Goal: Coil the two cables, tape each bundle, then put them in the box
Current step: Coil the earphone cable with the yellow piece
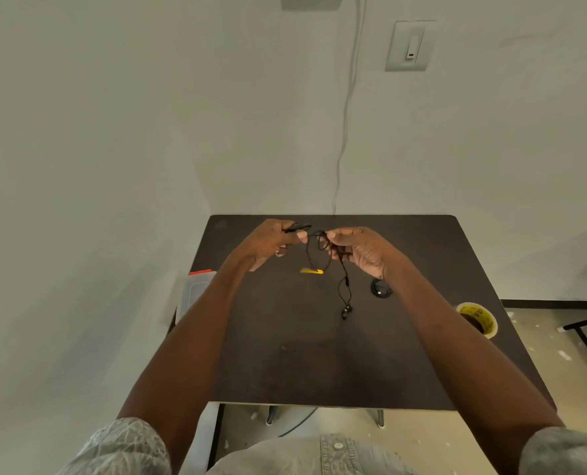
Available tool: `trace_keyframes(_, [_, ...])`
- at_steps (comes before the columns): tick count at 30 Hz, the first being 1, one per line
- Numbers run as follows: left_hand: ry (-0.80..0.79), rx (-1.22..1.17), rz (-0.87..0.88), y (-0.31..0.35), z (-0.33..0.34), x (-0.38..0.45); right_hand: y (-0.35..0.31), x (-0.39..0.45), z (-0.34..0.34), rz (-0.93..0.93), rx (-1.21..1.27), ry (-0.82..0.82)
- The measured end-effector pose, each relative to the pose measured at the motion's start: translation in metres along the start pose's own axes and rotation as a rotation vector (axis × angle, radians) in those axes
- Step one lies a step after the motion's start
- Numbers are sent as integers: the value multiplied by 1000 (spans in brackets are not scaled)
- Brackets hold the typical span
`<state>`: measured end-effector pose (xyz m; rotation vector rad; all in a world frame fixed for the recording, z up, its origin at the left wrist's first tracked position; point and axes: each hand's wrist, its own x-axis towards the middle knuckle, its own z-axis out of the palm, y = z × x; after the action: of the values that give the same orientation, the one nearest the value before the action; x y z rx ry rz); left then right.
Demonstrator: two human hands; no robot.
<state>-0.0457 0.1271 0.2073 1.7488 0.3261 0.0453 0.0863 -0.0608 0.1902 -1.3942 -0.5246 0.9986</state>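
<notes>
A dark table (pixel 319 365) stood in a white corner, with a clear box (pixel 196 293) at its left edge and a yellow tape roll (pixel 477 319) at its right. Above it, the left hand (pixel 268 246) and right hand (pixel 360 250) each pinched a thin black cable (pixel 345 286), its loops between them and its end dangling. A second, coiled cable (pixel 381 289) lay on the table near a yellow tape strip (pixel 311 271).

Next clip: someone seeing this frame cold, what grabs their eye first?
Two bare arms reach over a dark table, the left hand and right hand raised at its far side, pinching a thin black earphone cable whose earbuds dangle. A yellow tape strip lies beneath them. A yellow tape roll sits at the right edge, a clear box at the left edge.
</notes>
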Motion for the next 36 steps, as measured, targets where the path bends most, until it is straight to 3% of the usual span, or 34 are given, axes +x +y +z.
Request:
trace_keyframes(4, [62, -114, 42, -2, -3, 1, 5, 3, 0, -88, -86, 112])
trace_keyframes(14, [28, -145, -8, 10, 0, -4, -19, 2, 20, -178, -106, -173])
trace_keyframes(17, [77, -141, -24, 12, -3, -4, -20, 4, 24, -203, -4, -32])
trace_keyframes(20, [156, -152, -43, 12, -4, -2, -20, 3, 35, -369, -284, 446])
trace_keyframes(21, [178, -155, -49, 11, -4, -1, -19, 1, 39, -466, -409, 510])
trace_keyframes(23, [201, -164, -50, 10, -5, 0, -14, -1, 47, -600, -698, 395])
trace_keyframes(26, [193, -161, -47, 11, -4, 0, -2, 7, 53, -631, -1058, 311])
trace_keyframes(28, [208, -177, -55, 10, -5, -2, -5, 8, 50, -540, -860, 312])
trace_keyframes(32, [281, -393, -46, 4, -16, -7, -22, 6, 28, -270, 2, 401])
trace_keyframes(34, [306, -586, 0, 1, -25, -11, -23, 10, 8, -123, 237, 483])
trace_keyframes(36, [329, -692, 54, 2, -29, -12, -17, 14, -7, 46, 272, 524])
